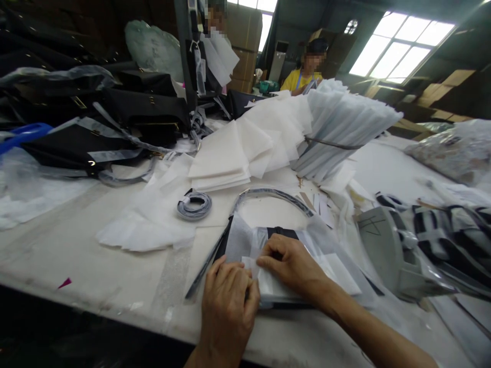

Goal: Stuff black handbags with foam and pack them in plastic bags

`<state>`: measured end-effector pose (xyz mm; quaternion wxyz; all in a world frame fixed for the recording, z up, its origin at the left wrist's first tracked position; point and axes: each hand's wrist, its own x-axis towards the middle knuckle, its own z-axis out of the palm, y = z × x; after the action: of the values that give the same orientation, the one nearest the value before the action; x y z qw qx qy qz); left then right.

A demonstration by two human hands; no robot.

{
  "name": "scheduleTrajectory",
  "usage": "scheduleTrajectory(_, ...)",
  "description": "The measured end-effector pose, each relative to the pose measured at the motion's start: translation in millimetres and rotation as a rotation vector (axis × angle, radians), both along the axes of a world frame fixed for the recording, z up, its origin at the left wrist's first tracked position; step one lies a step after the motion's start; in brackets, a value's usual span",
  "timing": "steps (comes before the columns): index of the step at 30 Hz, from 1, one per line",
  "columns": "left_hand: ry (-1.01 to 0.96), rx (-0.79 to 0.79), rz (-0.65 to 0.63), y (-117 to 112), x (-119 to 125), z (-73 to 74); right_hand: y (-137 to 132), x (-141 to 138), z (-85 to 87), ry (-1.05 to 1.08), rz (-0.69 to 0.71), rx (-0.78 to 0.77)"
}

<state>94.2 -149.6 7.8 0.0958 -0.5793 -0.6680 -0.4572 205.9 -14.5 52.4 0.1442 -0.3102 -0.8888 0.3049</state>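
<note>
In front of me on the table lies a black handbag (283, 233), largely covered by white wrapping paper (339, 273). Its wrapped handle (274, 192) arches away from me. My right hand (293, 263) is closed in a pinch on the paper over the bag's front. At the bag's near left corner, my left hand (230, 294) has its fingers curled over the paper's edge; its fingertips are partly hidden. A dark strap (207, 266) slants down beside the bag's left side. Beyond it sits a coiled, wrapped strap (194, 205).
Fanned white sheets (226, 153) and a tied stack of pale sheets (341, 128) stand behind the bag. Black handbags (84, 140) pile up on the left. A grey holder (387, 250) with wrapped straps is at right. A person in yellow (293, 81) works across the table.
</note>
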Motion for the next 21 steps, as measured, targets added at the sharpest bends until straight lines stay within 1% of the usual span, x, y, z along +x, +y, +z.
scheduleTrajectory(5, 0.051, -0.046, 0.021, 0.8, -2.3, -0.5, 0.8, -0.3, -9.0, -0.008, -0.007, -0.011)
scheduleTrajectory(7, 0.111, -0.053, 0.01, -0.3, -3.6, 2.2, 0.6, -1.3, -9.6, -0.034, -0.032, -0.004)
scheduleTrajectory(10, 0.251, -0.005, -0.001, -4.0, -2.0, 8.0, 0.0, -2.7, -8.0, -0.063, -0.057, 0.005)
scheduleTrajectory(13, 0.335, 0.01, -0.056, -9.4, 5.4, 10.8, -0.5, -3.1, -6.8, -0.065, -0.057, 0.028)
scheduleTrajectory(16, 0.362, -0.047, -0.109, -14.0, 12.7, 8.8, -0.5, -3.1, -6.9, -0.057, -0.079, 0.023)
scheduleTrajectory(21, 0.395, -0.061, -0.118, -17.3, 13.3, 6.0, 0.6, -3.8, -6.4, -0.018, -0.125, 0.008)
